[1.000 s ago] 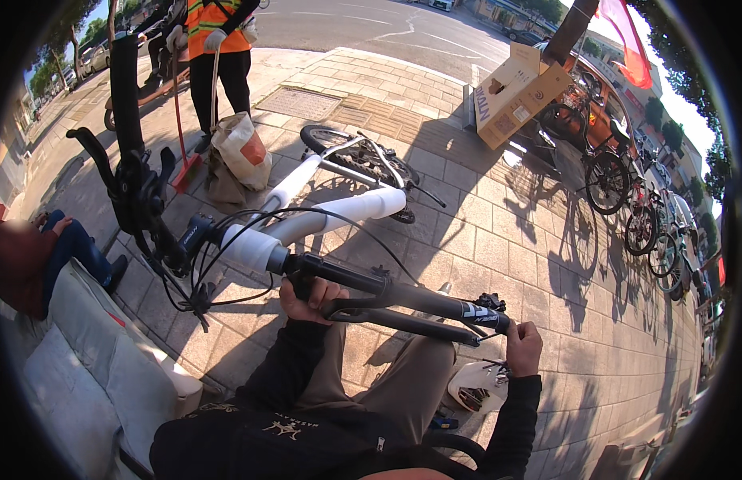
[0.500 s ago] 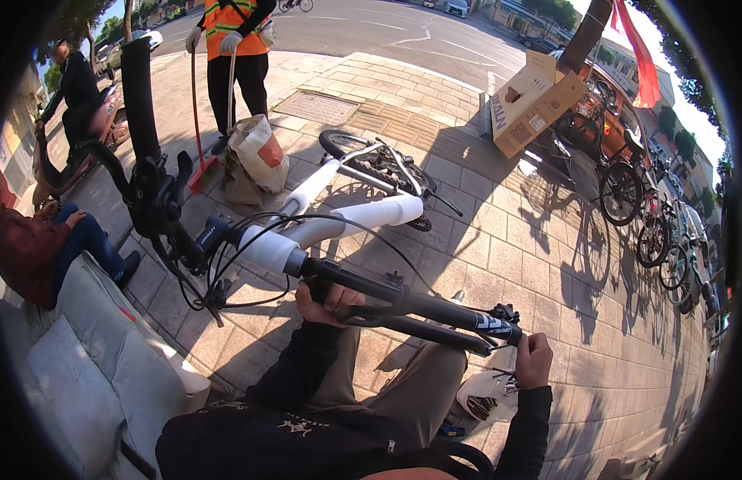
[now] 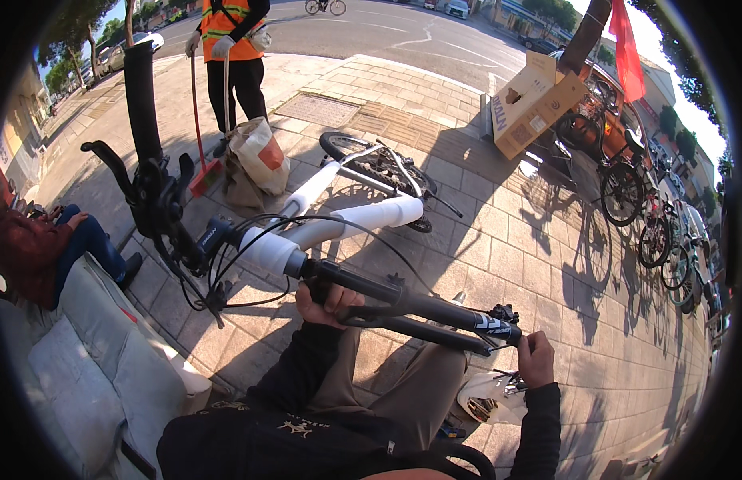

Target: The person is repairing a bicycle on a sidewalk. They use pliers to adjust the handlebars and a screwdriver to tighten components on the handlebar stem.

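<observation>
A bicycle frame (image 3: pixel 311 230) in white foam wrap lies slanting before me, with its black suspension fork (image 3: pixel 363 282) reaching across my knees. My left hand (image 3: pixel 329 304) is closed round the fork near its upper end, partly hidden behind it. At the fork's lower end, my right hand (image 3: pixel 537 360) has its fingers closed on the tip of a fork leg. Black handlebars (image 3: pixel 155 192) with a grip and brake lever rise at the left, and looped cables hang from them. The rear wheel (image 3: pixel 347 148) lies over the paving at the far end of the frame.
A grey sofa (image 3: pixel 107 368) stands at my left, near a seated person (image 3: pixel 43 240). Ahead, a person in an orange vest (image 3: pixel 235 36) holds a broom beside a white sack (image 3: pixel 259 156). A cardboard box (image 3: pixel 535 108) and parked bicycles (image 3: pixel 627 192) line the right. A white bag (image 3: pixel 487 392) lies by my knee.
The person on the scooter at the far left has gone out of view. A cyclist on the road has moved right. My hands keep nearly the same places on the fork.
</observation>
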The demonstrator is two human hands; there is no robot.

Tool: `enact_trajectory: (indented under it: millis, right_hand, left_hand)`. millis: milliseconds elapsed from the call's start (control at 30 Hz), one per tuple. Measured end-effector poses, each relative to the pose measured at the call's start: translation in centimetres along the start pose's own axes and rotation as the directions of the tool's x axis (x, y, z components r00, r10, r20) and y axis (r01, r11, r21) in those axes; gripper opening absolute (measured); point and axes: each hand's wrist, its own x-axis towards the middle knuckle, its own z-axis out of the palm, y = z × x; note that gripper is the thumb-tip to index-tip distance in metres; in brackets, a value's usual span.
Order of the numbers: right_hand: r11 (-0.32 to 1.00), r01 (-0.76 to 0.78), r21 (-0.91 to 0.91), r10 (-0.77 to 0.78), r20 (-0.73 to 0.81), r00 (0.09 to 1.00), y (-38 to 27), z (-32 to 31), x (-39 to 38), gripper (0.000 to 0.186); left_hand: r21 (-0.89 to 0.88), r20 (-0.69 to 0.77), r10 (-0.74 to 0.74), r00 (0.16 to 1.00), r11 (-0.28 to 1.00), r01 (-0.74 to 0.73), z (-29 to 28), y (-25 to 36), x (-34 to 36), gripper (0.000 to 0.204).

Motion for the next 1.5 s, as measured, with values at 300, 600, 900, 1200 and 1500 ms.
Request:
enact_trajectory:
  millis: [300,600,900,1200,1500]
  right_hand:
    - [0.626,-0.164,0.762,0.18,0.063,0.982,4.2,5.6,-3.2,0.03]
    - [0.657,-0.05,0.752,0.397,-0.289,0.871,1.5,10.3,-2.9,0.023]
    - [0.533,-0.067,0.844,0.536,-0.275,0.798,0.1,12.5,-2.6,0.03]
    - [0.544,0.055,0.837,0.541,-0.4,0.74,1.7,11.9,-3.9,0.02]
    - [0.496,-0.01,0.868,0.422,-0.231,0.877,1.4,10.6,-3.6,0.023]
  left_hand:
    - [-0.033,-0.006,-0.002,1.0,0.999,0.002,-0.4,-0.1,-0.4,0.068]
    - [0.001,-0.035,-0.02,0.999,1.0,0.021,-0.1,0.3,-0.4,0.065]
    - [0.038,-0.044,-0.029,0.999,0.999,0.03,0.2,0.4,-0.1,0.064]
    - [0.002,-0.055,-0.013,0.998,1.0,0.013,0.6,-0.1,0.0,0.062]
    - [0.051,-0.051,-0.032,0.998,0.998,0.034,0.7,0.3,0.0,0.062]
